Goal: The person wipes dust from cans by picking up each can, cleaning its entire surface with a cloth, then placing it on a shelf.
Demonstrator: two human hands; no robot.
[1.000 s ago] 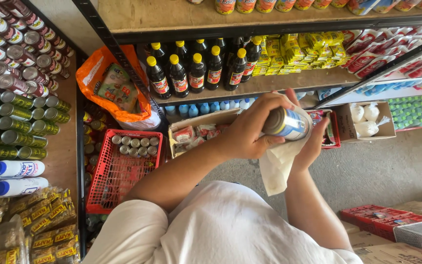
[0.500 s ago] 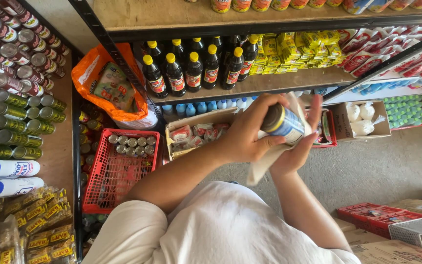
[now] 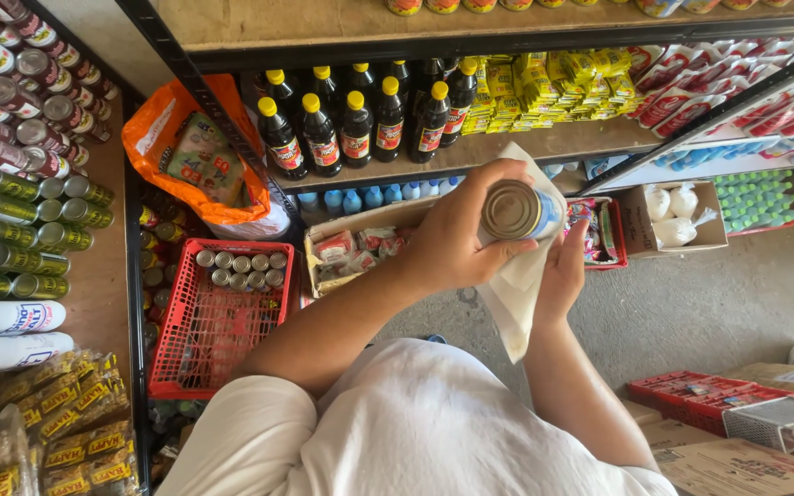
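A small round tin can (image 3: 514,210) with a dull ribbed metal end is gripped by the left hand (image 3: 457,234), fingers curled tight around its side, up in front of the bottle shelf. A soft, creased white cloth (image 3: 516,294) is pressed against it by the right hand (image 3: 562,276), fingers together. A red plastic basket (image 3: 204,344) of similar cans is parked below.

can (image 3: 518,210): silver metal end, blue and white side
cloth (image 3: 516,294): plain white, held against the can
shirt (image 3: 415,422): white, no pattern
bottles (image 3: 357,124): dark, near black, with yellow caps and red labels
crate (image 3: 206,331): red plastic grid, silver tins inside
bag (image 3: 197,156): orange, with a green printed pack inside
sachets (image 3: 553,78): yellow with green print
shelf frame (image 3: 195,87): black metal, tan boards
floor (image 3: 709,303): grey
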